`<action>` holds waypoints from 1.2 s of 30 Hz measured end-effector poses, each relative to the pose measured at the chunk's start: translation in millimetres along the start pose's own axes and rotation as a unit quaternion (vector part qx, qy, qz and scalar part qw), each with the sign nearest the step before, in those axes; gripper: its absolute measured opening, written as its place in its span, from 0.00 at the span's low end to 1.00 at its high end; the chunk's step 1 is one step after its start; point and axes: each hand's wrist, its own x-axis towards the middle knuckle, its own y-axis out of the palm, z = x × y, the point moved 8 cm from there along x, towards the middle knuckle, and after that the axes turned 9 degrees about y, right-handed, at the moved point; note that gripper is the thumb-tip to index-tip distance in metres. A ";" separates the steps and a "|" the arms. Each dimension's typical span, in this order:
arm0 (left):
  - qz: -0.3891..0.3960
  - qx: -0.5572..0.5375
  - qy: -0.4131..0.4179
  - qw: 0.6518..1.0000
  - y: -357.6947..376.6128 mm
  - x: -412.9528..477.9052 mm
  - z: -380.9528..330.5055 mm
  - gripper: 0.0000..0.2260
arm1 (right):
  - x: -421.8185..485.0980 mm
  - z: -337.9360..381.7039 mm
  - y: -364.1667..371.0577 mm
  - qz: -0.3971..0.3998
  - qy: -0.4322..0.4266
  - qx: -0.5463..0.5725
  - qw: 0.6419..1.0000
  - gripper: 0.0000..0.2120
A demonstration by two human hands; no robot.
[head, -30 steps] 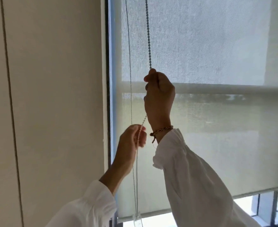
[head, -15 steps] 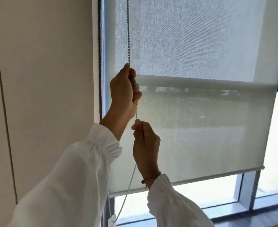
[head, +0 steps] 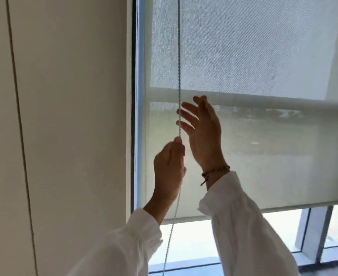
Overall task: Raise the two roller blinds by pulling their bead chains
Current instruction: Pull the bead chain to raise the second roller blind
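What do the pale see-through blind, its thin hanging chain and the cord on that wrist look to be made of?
The pale roller blind looks like woven mesh fabric, matte: a grainy weave shows and the outdoors shades through. The grey bead chain shows a dull, knobbly line, plastic or metal; I cannot tell which. The brown wrist bracelet looks like braided cord with a loose tail hanging.

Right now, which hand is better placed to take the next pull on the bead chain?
The right hand: it is open, fingers spread beside the bead chain, above the left hand, which is closed on the chain lower down.
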 end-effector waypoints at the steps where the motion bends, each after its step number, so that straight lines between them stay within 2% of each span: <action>1: 0.007 0.013 -0.012 1.000 -6.5 -5.4 8.7 0.21 | 6.9 5.1 4.7 0.015 0.006 0.000 1.000 0.10; 5: 0.036 0.088 -0.010 0.995 -26.9 -13.4 24.3 0.19 | 25.2 12.6 28.9 0.020 0.012 -0.081 0.996 0.12; 10: 0.074 0.048 -0.052 0.995 -34.8 -5.1 34.5 0.18 | 25.0 8.0 36.2 -0.086 -0.095 -0.144 0.981 0.19; 12: 0.106 0.073 -0.046 0.991 -36.1 3.5 36.7 0.18 | 21.5 8.4 32.1 -0.112 -0.139 -0.162 0.970 0.19; 15: 0.104 0.125 -0.041 0.986 -48.3 22.7 38.6 0.18 | 13.8 -2.7 20.7 -0.141 -0.157 -0.170 0.963 0.18; 20: 0.121 0.031 -0.062 0.990 -36.9 67.4 8.7 0.15 | -10.2 -53.0 -0.3 -0.164 -0.138 -0.207 0.955 0.16; 22: 0.153 -0.007 -0.046 0.987 -19.8 87.4 -14.8 0.15 | -20.6 -75.3 -6.5 -0.163 -0.125 -0.204 0.957 0.15; 25: 0.189 -0.012 -0.031 0.981 6.3 115.6 -44.9 0.15 | -32.3 -94.5 -14.6 -0.169 -0.136 -0.209 0.954 0.14; 27: 0.154 -0.014 -0.044 0.987 15.0 129.0 -52.1 0.13 | -37.3 -93.1 -14.6 -0.171 -0.176 -0.221 0.944 0.15; 29: 0.087 -0.007 -0.027 0.996 13.6 137.4 -52.0 0.15 | -37.3 -93.1 -8.3 -0.162 -0.199 -0.241 0.936 0.17; 32: 0.020 -0.008 0.048 0.999 4.2 139.6 -53.2 0.18 | -24.5 -109.5 -6.8 -0.140 -0.109 -0.207 0.962 0.14; 36: 0.008 -0.077 0.079 0.994 -9.1 139.4 -61.1 0.19 | -5.0 -111.6 -10.4 -0.101 -0.039 -0.152 0.982 0.15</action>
